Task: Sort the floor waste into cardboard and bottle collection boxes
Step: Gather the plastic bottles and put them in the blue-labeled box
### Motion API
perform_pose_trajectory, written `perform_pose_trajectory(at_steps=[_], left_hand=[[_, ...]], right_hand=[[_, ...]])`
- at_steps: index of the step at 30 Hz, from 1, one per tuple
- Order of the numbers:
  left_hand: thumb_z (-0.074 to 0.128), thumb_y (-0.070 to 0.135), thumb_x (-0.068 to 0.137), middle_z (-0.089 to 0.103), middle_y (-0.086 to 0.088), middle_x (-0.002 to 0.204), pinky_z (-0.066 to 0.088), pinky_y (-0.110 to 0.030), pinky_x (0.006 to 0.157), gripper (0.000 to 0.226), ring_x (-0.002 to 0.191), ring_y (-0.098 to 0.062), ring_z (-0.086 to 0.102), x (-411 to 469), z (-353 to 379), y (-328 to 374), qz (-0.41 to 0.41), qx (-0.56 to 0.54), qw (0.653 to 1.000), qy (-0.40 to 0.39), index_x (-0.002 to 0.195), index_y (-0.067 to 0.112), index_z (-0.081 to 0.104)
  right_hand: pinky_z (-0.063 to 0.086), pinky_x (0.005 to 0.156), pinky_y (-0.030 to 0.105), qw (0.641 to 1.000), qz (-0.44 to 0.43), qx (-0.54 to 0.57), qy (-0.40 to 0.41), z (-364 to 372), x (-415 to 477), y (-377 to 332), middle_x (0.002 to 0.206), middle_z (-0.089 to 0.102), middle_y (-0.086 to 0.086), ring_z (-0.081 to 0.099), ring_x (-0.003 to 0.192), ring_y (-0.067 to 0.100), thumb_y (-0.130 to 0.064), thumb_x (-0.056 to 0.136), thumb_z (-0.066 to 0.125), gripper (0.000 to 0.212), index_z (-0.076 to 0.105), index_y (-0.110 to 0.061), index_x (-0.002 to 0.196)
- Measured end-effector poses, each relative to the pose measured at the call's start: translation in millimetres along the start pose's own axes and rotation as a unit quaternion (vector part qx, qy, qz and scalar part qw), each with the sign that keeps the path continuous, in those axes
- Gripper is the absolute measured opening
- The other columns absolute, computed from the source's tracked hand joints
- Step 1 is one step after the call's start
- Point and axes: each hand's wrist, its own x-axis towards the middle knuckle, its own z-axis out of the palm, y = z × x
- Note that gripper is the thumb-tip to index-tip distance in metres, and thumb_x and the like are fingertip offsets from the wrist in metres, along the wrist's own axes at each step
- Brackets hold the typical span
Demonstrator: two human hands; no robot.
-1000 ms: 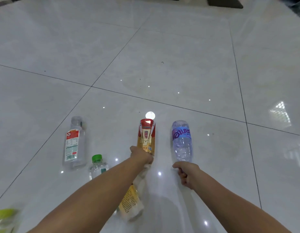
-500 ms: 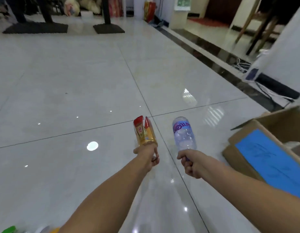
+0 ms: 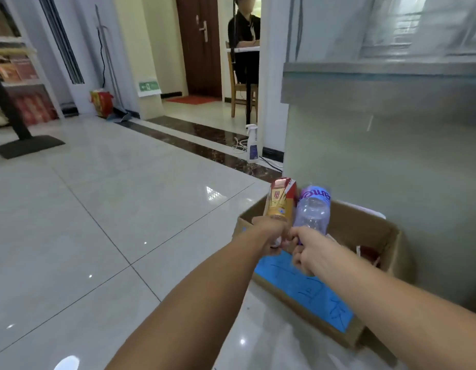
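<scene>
My left hand (image 3: 270, 233) grips the neck of a red-and-gold labelled bottle (image 3: 281, 200), held bottom-up. Right beside it, my right hand (image 3: 305, 249) grips the neck of a clear bottle with a purple label (image 3: 313, 209), also bottom-up. Both bottles hang side by side over the near left part of an open cardboard box (image 3: 391, 236) on the floor. A blue paper label (image 3: 306, 292) with handwriting covers the box's front wall. Something red lies inside the box at the right, mostly hidden.
The box stands against a frosted glass partition (image 3: 378, 142). A white spray bottle (image 3: 252, 144) and cables sit by the partition's corner. Beyond the doorway a person sits on a wooden chair (image 3: 240, 94). A black stand base (image 3: 28, 145) is far left on the tiled floor.
My view has swung right from the floor bottles to the cardboard box. Both hands have carried their bottles over the box and come close together.
</scene>
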Motion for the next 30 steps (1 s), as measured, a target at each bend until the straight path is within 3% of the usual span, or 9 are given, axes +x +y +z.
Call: perform_pose_trajectory(at_steps=[3, 8, 11, 14, 18, 20, 22, 26, 30], left_hand=[[0.057, -0.007, 0.075, 0.057, -0.018, 0.108, 0.042, -0.024, 0.043, 0.055, 0.077, -0.021, 0.058, 8, 39, 1, 0.002, 0.054, 0.999, -0.01, 0.125, 0.005, 0.036], [0.06, 0.015, 0.09, 0.051, -0.012, 0.097, 0.046, -0.022, 0.046, 0.057, 0.071, -0.017, 0.057, 24, 85, -5, 0.004, 0.102, 0.995, 0.004, 0.13, 0.007, 0.021], [0.06, 0.021, 0.09, 0.047, -0.022, 0.134, 0.053, -0.04, 0.091, 0.077, 0.115, -0.033, 0.057, 42, 99, -4, 0.053, 0.172, 0.984, 0.012, 0.146, 0.006, 0.009], [0.057, 0.024, 0.092, 0.043, -0.022, 0.141, 0.04, -0.044, 0.106, 0.074, 0.127, -0.036, 0.048, 55, 105, -3, 0.082, 0.247, 0.965, 0.038, 0.147, 0.006, 0.01], [0.056, 0.037, 0.092, 0.017, -0.016, 0.155, 0.02, -0.042, 0.115, 0.084, 0.144, -0.031, 0.017, 53, 98, -17, 0.108, 0.489, 0.865, 0.035, 0.151, 0.002, 0.006], [0.049, 0.038, 0.094, 0.005, -0.014, 0.16, 0.01, -0.043, 0.12, 0.084, 0.148, -0.03, 0.003, 55, 82, -23, 0.159, 0.562, 0.811, 0.048, 0.153, 0.004, -0.001], [0.04, 0.039, 0.098, -0.003, -0.01, 0.162, 0.002, -0.044, 0.121, 0.077, 0.149, -0.028, -0.007, 61, 60, -30, 0.179, 0.598, 0.778, 0.065, 0.153, 0.006, -0.004], [0.031, 0.039, 0.102, -0.016, -0.007, 0.161, -0.006, -0.046, 0.119, 0.073, 0.147, -0.026, -0.019, 59, -2, -53, 0.123, 0.622, 0.765, 0.112, 0.153, 0.009, -0.012], [0.039, 0.027, 0.1, -0.023, -0.005, 0.159, -0.01, -0.046, 0.119, 0.08, 0.146, -0.025, -0.023, 30, -87, -99, 0.027, 0.628, 0.76, 0.162, 0.151, 0.011, -0.02]], right_hand=[[0.011, 0.024, 0.003, 1.0, 0.015, 0.021, 0.017, -37, 8, 2, 0.018, 0.023, -0.005, 0.015, 0.011, 0.004, 0.003, 0.091, 0.04, 0.041, 0.03, -0.012, 0.054], [0.017, 0.027, 0.001, 0.995, 0.084, 0.046, 0.028, -83, 35, 5, 0.019, 0.026, -0.003, 0.017, 0.01, 0.006, -0.003, 0.092, 0.045, 0.042, 0.034, -0.012, 0.053], [0.02, 0.028, 0.001, 0.994, 0.097, 0.046, 0.025, -87, 55, -3, 0.019, 0.023, -0.003, 0.016, 0.01, 0.007, -0.004, 0.095, 0.041, 0.044, 0.028, -0.013, 0.053], [0.021, 0.025, 0.005, 0.994, 0.083, 0.07, 0.026, -88, 67, -9, 0.027, 0.037, 0.002, 0.028, 0.014, 0.008, -0.011, 0.095, 0.048, 0.037, 0.04, -0.01, 0.059], [0.058, 0.058, 0.031, 0.998, 0.047, 0.026, 0.033, -87, 58, -9, 0.095, 0.062, 0.016, 0.069, 0.081, 0.027, -0.017, 0.091, 0.063, 0.025, 0.051, 0.0, 0.105], [0.059, 0.068, 0.036, 0.985, 0.009, -0.15, 0.08, -81, 58, -9, 0.093, 0.063, 0.015, 0.067, 0.084, 0.03, -0.021, 0.09, 0.063, 0.033, 0.054, 0.001, 0.112], [0.056, 0.071, 0.033, 0.908, -0.077, -0.387, 0.141, -67, 55, -8, 0.081, 0.061, 0.01, 0.064, 0.081, 0.028, -0.026, 0.091, 0.058, 0.028, 0.06, -0.004, 0.109], [0.041, 0.095, 0.036, 0.672, -0.339, -0.653, 0.086, -26, 52, 11, 0.129, 0.048, 0.011, 0.044, 0.125, 0.028, -0.02, 0.091, 0.053, 0.038, 0.048, -0.006, 0.126], [0.011, 0.12, 0.035, 0.574, -0.357, -0.731, -0.092, 34, 54, 62, 0.16, 0.005, 0.009, 0.003, 0.149, 0.025, -0.014, 0.091, 0.047, 0.074, 0.006, -0.008, 0.152]])
